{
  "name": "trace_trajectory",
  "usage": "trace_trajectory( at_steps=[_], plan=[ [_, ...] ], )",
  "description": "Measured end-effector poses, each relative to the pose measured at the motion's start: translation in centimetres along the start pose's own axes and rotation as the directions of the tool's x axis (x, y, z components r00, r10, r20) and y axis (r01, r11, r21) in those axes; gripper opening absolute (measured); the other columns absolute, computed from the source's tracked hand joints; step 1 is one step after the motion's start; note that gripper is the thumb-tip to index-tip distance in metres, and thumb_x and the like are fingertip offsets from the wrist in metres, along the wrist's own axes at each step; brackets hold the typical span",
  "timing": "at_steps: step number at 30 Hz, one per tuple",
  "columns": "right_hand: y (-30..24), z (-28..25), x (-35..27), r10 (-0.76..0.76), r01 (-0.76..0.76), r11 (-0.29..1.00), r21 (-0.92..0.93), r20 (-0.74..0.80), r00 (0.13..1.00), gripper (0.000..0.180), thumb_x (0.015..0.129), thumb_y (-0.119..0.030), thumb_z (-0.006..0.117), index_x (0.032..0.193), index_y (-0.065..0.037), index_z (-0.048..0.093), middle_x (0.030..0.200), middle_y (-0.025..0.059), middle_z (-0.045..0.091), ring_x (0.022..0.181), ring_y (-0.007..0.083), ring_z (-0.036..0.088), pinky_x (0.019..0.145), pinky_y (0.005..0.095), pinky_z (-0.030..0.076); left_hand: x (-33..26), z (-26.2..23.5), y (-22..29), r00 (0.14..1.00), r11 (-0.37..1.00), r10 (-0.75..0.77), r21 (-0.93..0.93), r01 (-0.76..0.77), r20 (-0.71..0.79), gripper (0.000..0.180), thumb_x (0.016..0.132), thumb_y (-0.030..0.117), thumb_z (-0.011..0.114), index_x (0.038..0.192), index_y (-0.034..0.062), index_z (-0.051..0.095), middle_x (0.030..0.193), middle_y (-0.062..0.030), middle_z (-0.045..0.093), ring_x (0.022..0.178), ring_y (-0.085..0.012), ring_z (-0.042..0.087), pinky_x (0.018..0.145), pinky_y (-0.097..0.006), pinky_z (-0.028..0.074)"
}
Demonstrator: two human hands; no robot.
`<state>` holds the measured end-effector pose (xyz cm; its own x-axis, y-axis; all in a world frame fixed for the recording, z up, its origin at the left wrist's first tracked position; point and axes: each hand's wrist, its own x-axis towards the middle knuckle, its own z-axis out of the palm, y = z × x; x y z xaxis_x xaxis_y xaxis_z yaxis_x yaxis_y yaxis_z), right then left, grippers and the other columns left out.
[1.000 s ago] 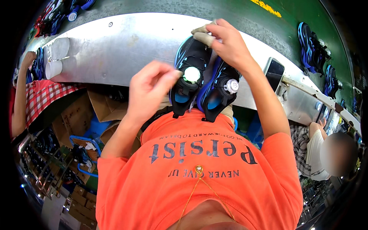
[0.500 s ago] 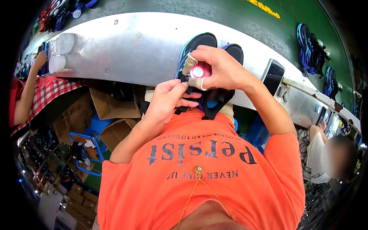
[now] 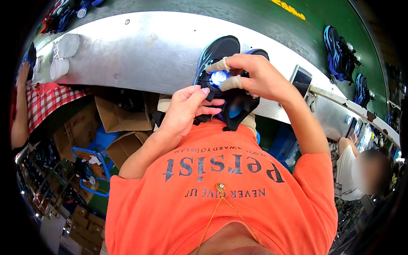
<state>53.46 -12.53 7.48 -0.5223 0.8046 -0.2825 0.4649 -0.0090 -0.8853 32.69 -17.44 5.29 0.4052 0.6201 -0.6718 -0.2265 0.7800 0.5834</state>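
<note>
A pair of black sandals with blue-patterned soles lies at the table edge against my body. The left sandal (image 3: 224, 46) carries a round light (image 3: 219, 77) glowing blue-white on its black strap. My left hand (image 3: 187, 106) pinches the end of a black strap (image 3: 209, 94) between thumb and forefinger, its other fingers held out. Over the round light, my right hand (image 3: 255, 76) has thumb and forefinger parted on either side of it, both tips in beige finger covers. The right sandal (image 3: 258, 52) is partly hidden behind that hand.
A phone (image 3: 301, 80) lies on the metal table (image 3: 127, 51), right of my hand. White tubs (image 3: 59, 68) stand at the left. More sandals (image 3: 338, 53) sit on the green surface beyond. Co-workers sit at both sides; cardboard boxes (image 3: 121, 112) are below left.
My right thumb and forefinger have spread and shifted up and right, uncovering more of the strap around the light. Its glow has turned from red to blue-white. My left hand keeps its pinch.
</note>
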Motion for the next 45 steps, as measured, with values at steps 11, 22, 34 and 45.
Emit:
trace_trajectory(
  at_steps=[11,22,34,45],
  plan=[
    [0.9,2.0,-1.2,0.0,-0.044,0.986,-0.164,-0.258,0.966,0.025,0.077,-0.026,0.07,0.082,-0.003,0.063,0.072,0.0141,0.061,0.067,0.0296,0.059,0.062,0.036,0.047,-0.1,0.2,-0.3,0.998,0.981,0.048,0.186,-0.055,0.042,0.028,0.097,0.018,0.045,0.107,-0.0054,0.057,0.108,-0.0156,0.062,0.097,-0.0257,0.064,0.085,-0.035,0.053],
    [8.9,-4.6,-5.8,0.14,-0.186,0.982,-0.022,-0.571,0.809,0.022,0.093,-0.016,0.058,0.108,-0.002,0.065,0.086,0.0009,0.062,0.074,0.0092,0.057,0.07,0.0232,0.047,4.1,3.7,-0.6,0.741,-0.341,0.07,0.714,-0.611,0.668,0.019,0.09,0.022,0.053,0.093,0.0046,0.06,0.08,-0.0136,0.059,0.069,-0.0347,0.06,0.062,-0.044,0.05],
    [19.2,-20.2,-11.2,-0.021,-0.555,0.83,-0.058,-0.997,0.071,0.033,0.082,-0.033,0.068,0.099,-0.005,0.071,0.075,0.0142,0.068,0.065,0.018,0.062,0.065,0.0312,0.048,19.4,1.2,13.7,0.306,-0.63,0.721,0.772,-0.084,0.622,0.037,0.093,0.032,0.048,0.085,-0.0005,0.064,0.085,-0.0209,0.065,0.089,-0.0378,0.061,0.077,-0.046,0.047],
    [25.8,-22.5,-12.7,0.092,-0.643,0.706,0.297,-0.939,-0.332,0.04,0.076,-0.035,0.06,0.107,-0.011,0.068,0.113,0.0229,0.058,0.114,0.0343,0.047,0.1,0.0414,0.036,-4.3,11.9,7.0,0.112,0.714,0.329,-0.17,-0.679,0.938,0.038,0.092,0.032,0.049,0.097,-0.0012,0.066,0.095,-0.0133,0.066,0.085,-0.0254,0.062,0.079,-0.038,0.047]
  ],
)
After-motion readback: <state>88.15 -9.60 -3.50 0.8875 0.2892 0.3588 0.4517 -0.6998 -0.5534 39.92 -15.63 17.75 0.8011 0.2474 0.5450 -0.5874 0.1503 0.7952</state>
